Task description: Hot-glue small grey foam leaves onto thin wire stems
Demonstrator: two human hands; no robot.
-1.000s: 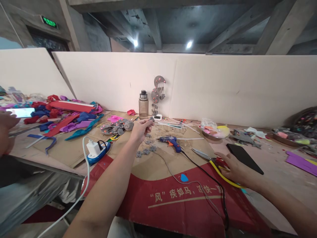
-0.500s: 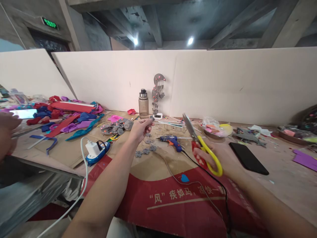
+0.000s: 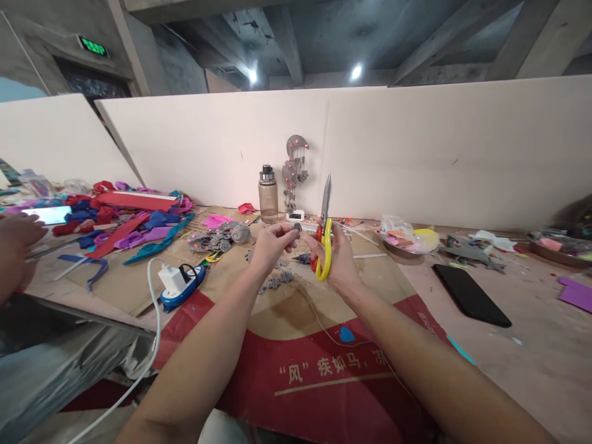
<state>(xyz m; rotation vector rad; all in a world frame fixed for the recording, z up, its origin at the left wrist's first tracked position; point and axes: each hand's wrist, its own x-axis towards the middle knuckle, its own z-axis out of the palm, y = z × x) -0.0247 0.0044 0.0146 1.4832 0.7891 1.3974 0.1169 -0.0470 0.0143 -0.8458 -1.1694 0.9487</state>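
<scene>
My left hand pinches a small grey felt-like piece between thumb and fingertips. Close beside it on the right, my right hand is closed around scissors with yellow and red handles. Their blades point upward and look shut, apart from the grey piece. Under the hands, a string of grey flower shapes lies on the brown cardboard. A dark blue glue gun is mostly hidden behind my right hand.
A bottle stands by the white partition, near a hanging grey moon ornament. A blue power strip and coloured fabric scraps lie left. To the right are a phone and a dish. Another person's hand shows far left.
My right hand has moved left and inward with the scissors, now next to my left hand, and the blades have swung upright. My left hand still pinches the grey piece.
</scene>
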